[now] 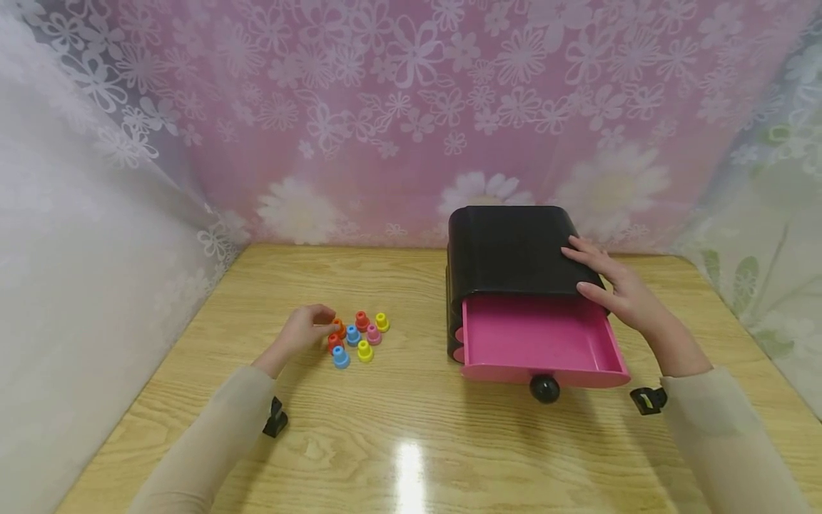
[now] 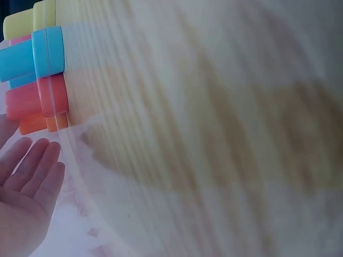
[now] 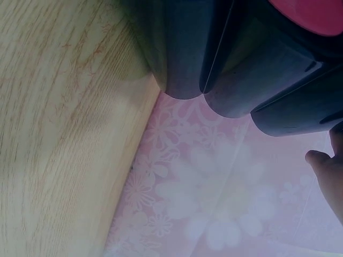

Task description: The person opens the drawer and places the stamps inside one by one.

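In the head view my left hand reaches to the left edge of a cluster of small stepped plastic pegs. Its thumb and index fingertips are right at an orange peg, and its other fingers look loosely extended in the left wrist view. Beside that one stand red, blue, yellow and pink pegs, all upright on the table. My right hand rests with spread fingers on the upper right edge of a black drawer cabinet. A pink drawer is pulled out, with nothing inside it.
A round black knob juts from the drawer's front. The wooden table carries both the pegs and the cabinet. A flowered pink curtain hangs behind it, and pale cloth lines the sides. Black wrist mounts show at both forearms.
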Demonstrator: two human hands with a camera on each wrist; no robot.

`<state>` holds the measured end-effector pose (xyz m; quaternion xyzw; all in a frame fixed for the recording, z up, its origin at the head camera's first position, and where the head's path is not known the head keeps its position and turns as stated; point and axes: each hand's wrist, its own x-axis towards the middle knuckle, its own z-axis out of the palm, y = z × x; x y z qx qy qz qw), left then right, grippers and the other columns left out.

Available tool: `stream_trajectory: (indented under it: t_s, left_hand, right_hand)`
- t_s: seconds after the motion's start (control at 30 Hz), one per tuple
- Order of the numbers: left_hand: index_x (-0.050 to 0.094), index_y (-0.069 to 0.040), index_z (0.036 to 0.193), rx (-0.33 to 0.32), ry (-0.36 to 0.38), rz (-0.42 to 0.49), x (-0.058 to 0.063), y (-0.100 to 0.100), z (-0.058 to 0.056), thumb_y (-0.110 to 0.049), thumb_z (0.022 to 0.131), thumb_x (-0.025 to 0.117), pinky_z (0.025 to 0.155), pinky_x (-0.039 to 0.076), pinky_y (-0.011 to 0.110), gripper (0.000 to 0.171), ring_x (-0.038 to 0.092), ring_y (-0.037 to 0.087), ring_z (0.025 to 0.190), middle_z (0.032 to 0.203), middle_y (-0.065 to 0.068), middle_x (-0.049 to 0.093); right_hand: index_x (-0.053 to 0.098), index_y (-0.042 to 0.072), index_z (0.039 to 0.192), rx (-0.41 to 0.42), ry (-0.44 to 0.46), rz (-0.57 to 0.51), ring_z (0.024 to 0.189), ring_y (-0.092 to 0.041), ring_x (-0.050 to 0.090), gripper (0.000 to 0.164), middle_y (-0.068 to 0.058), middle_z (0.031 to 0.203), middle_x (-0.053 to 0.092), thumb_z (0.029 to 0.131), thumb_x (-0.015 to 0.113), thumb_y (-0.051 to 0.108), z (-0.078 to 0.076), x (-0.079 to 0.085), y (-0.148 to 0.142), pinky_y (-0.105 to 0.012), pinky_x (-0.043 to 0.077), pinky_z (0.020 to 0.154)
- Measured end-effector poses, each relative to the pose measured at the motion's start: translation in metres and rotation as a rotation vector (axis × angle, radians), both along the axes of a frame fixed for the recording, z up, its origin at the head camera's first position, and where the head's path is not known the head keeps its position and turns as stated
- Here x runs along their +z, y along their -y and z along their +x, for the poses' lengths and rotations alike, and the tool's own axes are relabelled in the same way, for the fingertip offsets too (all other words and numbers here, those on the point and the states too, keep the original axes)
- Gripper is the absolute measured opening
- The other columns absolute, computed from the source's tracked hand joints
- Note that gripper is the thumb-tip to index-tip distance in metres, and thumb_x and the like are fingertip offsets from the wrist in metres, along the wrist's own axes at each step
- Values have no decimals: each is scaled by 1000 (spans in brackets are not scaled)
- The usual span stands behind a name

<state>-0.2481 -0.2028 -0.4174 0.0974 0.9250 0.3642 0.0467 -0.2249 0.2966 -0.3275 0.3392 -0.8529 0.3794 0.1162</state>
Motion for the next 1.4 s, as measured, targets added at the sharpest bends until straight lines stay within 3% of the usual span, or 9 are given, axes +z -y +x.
stream_trajectory:
  t_s: [0.53,0.8,1.13,1.4]
  left_hand:
    - [62,0,97,-18,-9,0,-5,2,-1,-13,83,63,79,46,38,20,57,24,89,94,10,62]
    - [61,-1,98,15,-19,6,-3,3,0,-15,84,61,78,46,39,21,56,25,91,96,10,61]
    - [60,2,100,33,-111,133,14,0,4,-15,85,60,80,46,42,23,55,31,98,100,16,61]
    - [59,2,104,36,-168,256,28,-13,10,-16,85,60,81,46,38,27,57,26,93,98,15,61]
  right_hand:
    - [39,4,133,12,-6,-1,132,-15,8,52,-16,142,21,82,52,1,2,3,2,-57,8,100]
    - [38,4,133,13,-1,-9,133,-15,8,52,-16,143,21,83,51,0,2,2,1,-56,7,100]
    - [38,2,133,19,1,-20,132,-13,7,52,-17,142,21,83,51,0,0,1,0,-59,6,99]
    - [38,1,132,7,-13,-10,132,-15,8,52,-18,142,22,82,52,-2,2,1,1,-55,7,101]
